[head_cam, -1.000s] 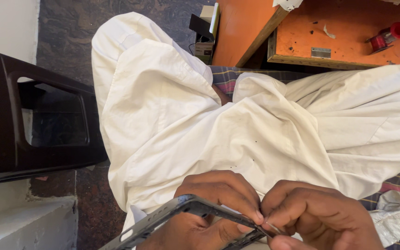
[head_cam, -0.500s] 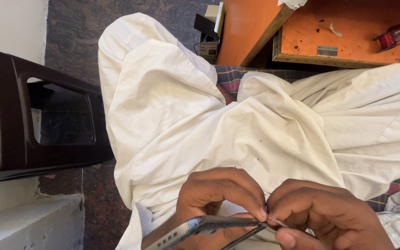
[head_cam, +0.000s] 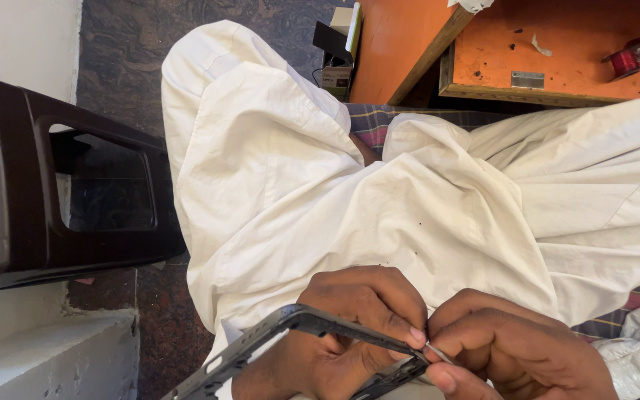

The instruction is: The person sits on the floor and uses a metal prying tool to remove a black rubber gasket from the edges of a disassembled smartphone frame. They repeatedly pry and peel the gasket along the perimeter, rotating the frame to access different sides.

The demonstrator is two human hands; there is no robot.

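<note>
A thin dark rectangular frame (head_cam: 312, 324), like the bezel of a flat device, lies tilted over my lap at the bottom of the view. My left hand (head_cam: 357, 326) grips it from behind, fingers curled over its upper bar. My right hand (head_cam: 512, 352) pinches a small thin pale strip (head_cam: 435, 351) at the frame's right corner, fingertip to fingertip with the left. Both hands rest over my white trousers (head_cam: 379, 192); their lower parts are cut off by the picture's edge.
A dark brown plastic stool (head_cam: 53, 185) stands at the left on a dark stone floor (head_cam: 187, 30). An orange wooden bench (head_cam: 557, 44) with a red spool (head_cam: 635, 52) is at the top right. A small dark box (head_cam: 335, 44) sits by it.
The frame has tilted and shifted a little in my hands; the right fingers stay pinched at its corner. The view has drifted slightly.
</note>
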